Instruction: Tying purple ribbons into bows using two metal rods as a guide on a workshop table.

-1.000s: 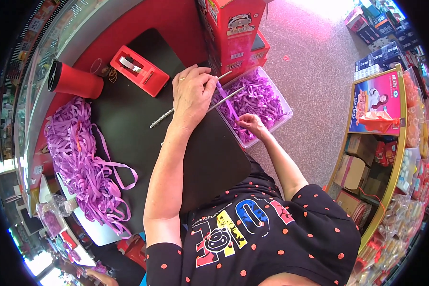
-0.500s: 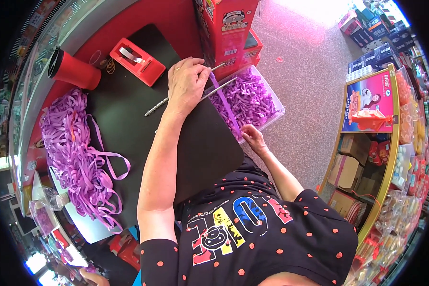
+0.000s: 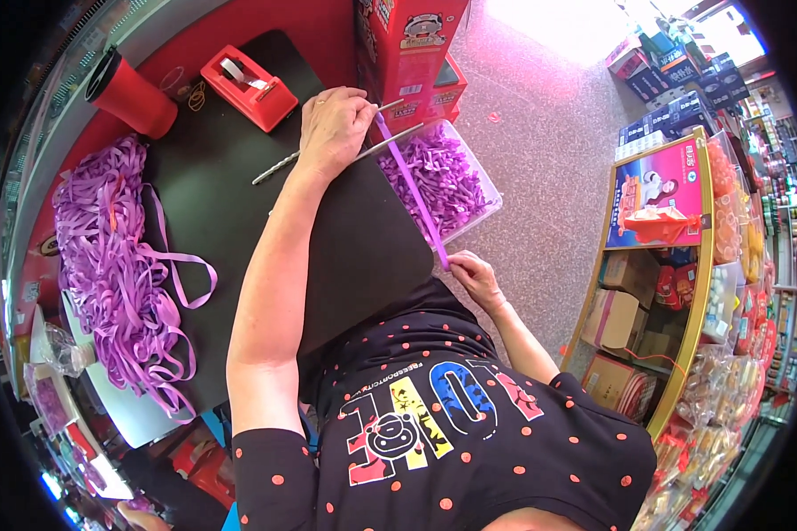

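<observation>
We have a strip of purple ribbon (image 3: 413, 190) stretched taut between our two hands. Our left hand (image 3: 330, 131), at twelve o'clock on the black tabletop (image 3: 221, 203), has its fingers curled and pinching the ribbon's upper end, together with what looks like a thin metal rod (image 3: 279, 165) that runs out toward ten o'clock. Our right hand (image 3: 475, 276), at about four o'clock from the left, pinches the lower end between thumb and fingertips, off the table edge.

The clear plastic tub of cut purple ribbon pieces (image 3: 452, 181) sits just beside the strip, at two o'clock. The main risk, as we judge it, is the ribbon slipping from either pinch, since the grips are small and the strip is under tension; it would then drop into the tub or onto the floor. The rod could also roll off.

A loose heap of long purple ribbon (image 3: 111, 257) lies well apart at nine o'clock, with a red tape dispenser (image 3: 248, 86) and a red cup (image 3: 130, 92) beyond.
</observation>
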Demonstrator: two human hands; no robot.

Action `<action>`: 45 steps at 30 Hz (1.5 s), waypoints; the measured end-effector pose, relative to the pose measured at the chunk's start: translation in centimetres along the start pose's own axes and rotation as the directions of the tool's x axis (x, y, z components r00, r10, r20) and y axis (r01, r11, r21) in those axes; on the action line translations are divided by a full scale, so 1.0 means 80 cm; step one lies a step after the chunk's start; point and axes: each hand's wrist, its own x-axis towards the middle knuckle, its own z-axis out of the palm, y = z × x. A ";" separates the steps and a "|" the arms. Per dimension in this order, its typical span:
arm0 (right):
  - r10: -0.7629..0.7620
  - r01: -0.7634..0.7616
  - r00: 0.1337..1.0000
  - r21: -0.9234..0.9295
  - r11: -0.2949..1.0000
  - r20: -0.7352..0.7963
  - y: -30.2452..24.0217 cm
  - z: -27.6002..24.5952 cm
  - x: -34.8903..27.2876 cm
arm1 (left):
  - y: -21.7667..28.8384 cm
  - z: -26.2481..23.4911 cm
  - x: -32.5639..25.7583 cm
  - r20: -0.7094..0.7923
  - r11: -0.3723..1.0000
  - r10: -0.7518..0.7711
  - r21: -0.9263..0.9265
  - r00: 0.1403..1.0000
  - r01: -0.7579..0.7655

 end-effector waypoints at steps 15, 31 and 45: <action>-0.184 0.177 0.973 -0.062 0.982 -0.139 -0.065 -0.023 -0.052 | 0.000 -0.003 -0.001 0.083 0.996 -0.056 -0.061 0.995 0.062; -0.232 0.215 0.947 -0.096 0.972 -0.222 -0.095 -0.014 -0.061 | 0.002 -0.002 0.000 0.048 0.999 -0.023 -0.041 0.999 0.025; -0.336 0.347 0.931 0.059 0.936 -0.141 -0.156 -0.033 -0.050 | 0.003 -0.001 -0.003 0.011 0.999 0.010 -0.045 1.000 -0.010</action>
